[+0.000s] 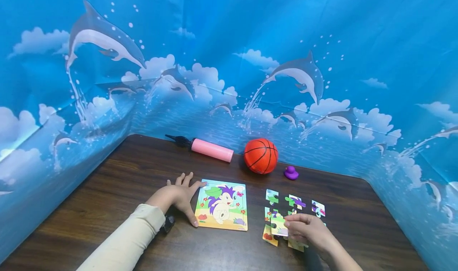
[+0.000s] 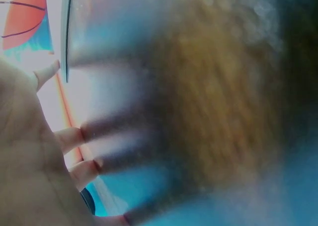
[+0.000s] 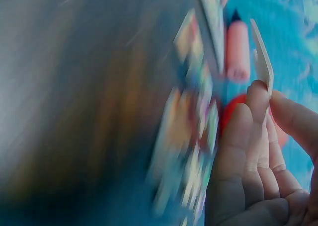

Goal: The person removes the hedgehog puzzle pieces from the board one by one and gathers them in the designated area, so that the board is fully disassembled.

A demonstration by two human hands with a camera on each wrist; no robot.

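In the head view a square picture board (image 1: 222,222), printed with a purple hedgehog holding a leaf, lies flat on the table. My left hand (image 1: 181,196) rests at its left side, fingers spread, thumb at the lower corner and a fingertip at the upper one. Between the thumb and fingers of my right hand (image 1: 310,230) is a jigsaw piece (image 1: 279,226), green and sandy in colour. The right wrist view shows this piece (image 3: 262,57) edge-on, pinched and raised. Loose jigsaw pieces (image 1: 272,196) lie in rough rows under and beyond that hand, some hidden by it.
Behind the board stand a pink hand pump (image 1: 212,150) with a black end, a red basketball (image 1: 261,156) and a purple rubber duck (image 1: 291,172). A blue dolphin-print curtain (image 1: 214,64) borders the dark wooden table (image 1: 118,175) at the back and sides.
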